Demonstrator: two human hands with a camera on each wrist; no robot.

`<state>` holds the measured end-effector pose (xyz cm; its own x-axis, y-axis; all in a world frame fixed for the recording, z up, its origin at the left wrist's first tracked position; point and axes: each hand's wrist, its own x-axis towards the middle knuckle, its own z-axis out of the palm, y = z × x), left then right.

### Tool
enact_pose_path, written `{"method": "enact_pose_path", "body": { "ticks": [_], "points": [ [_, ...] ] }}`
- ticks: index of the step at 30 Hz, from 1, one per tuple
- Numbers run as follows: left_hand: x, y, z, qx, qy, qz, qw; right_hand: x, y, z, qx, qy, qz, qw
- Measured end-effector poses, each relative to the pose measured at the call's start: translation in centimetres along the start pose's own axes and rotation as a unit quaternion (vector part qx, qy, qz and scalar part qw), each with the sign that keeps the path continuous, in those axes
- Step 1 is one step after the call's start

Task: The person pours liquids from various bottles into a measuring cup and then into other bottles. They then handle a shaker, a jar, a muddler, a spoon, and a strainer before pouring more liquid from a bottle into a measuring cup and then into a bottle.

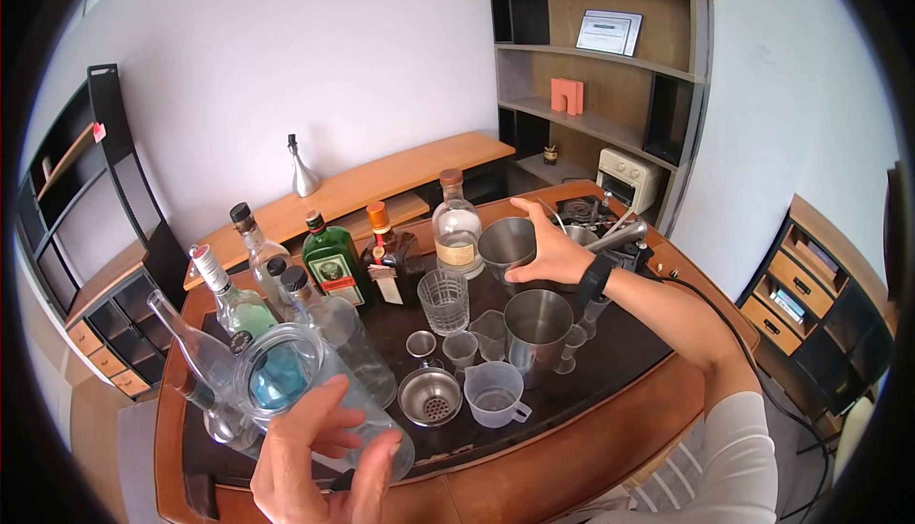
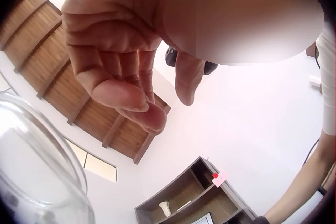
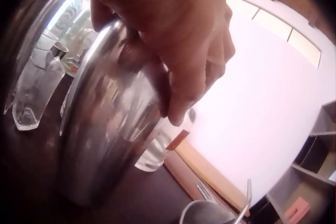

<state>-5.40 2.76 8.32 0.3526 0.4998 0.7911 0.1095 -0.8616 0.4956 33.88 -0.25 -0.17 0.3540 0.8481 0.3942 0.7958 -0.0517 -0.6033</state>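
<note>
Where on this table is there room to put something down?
The dark mat is bare right of the small glasses. So is the brown table edge in front of the jug. It's crowded at left among the bottles, and around the tumbler in the middle.

Wooden table [image 1: 591,429] with dark top, glass bottles [image 1: 329,262], measuring jug [image 1: 494,396], metal strainer [image 1: 429,396], cut glass [image 1: 444,303], metal cup [image 1: 538,333]

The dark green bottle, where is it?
In the head view, the dark green bottle stands left of centre, just left of the brown bottle with the orange cap.
</note>
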Motion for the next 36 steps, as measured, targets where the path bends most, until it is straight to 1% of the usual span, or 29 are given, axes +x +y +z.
{"method": "enact_pose_path", "body": {
  "ticks": [3,6,9,12,20,21,23,27,30,33,36],
  "points": [
    [-0.3,-1.1,-0.9,0.028,-0.018,-0.075,0.997,1.2,1.5,0.5,0.028,-0.022,0.053,0.998],
    [-0.2,-0.9,-1.3,-0.006,0.037,0.004,0.999,1.9,1.4,0.4,0.047,-0.024,0.083,0.995],
    [-0.6,-2.4,-2.5,-0.041,0.060,0.028,0.997,2.6,2.8,0.9,0.043,-0.009,0.086,0.995],
    [-0.8,-3.2,-3.4,-0.055,0.077,0.034,0.995,2.9,3.3,0.8,0.057,-0.007,0.099,0.993],
    [-0.8,-2.2,-3.5,-0.054,0.082,0.018,0.995,2.6,4.5,-0.2,0.045,-0.028,0.115,0.992],
    [-0.7,-2.3,-3.7,-0.044,0.079,0.029,0.996,2.6,4.7,-0.4,0.038,-0.034,0.116,0.992],
    [-0.6,-2.4,-4.0,-0.023,0.072,0.051,0.996,2.3,3.8,-0.6,0.032,-0.044,0.116,0.992],
    [-0.7,-2.6,-4.3,-0.031,0.072,0.048,0.996,1.4,1.3,-1.2,0.031,-0.080,0.127,0.988],
    [-0.7,-2.6,-4.3,-0.030,0.078,0.047,0.995,1.5,1.1,-1.5,-0.004,-0.079,0.105,0.991],
    [-0.8,-2.6,-4.2,-0.031,0.088,0.037,0.995,2.3,-1.6,-2.0,-0.099,-0.033,0.027,0.994],
    [-0.8,-2.6,-4.2,-0.036,0.085,0.035,0.995,4.2,-4.5,-1.6,-0.127,-0.097,-0.047,0.986]
  ]
}}
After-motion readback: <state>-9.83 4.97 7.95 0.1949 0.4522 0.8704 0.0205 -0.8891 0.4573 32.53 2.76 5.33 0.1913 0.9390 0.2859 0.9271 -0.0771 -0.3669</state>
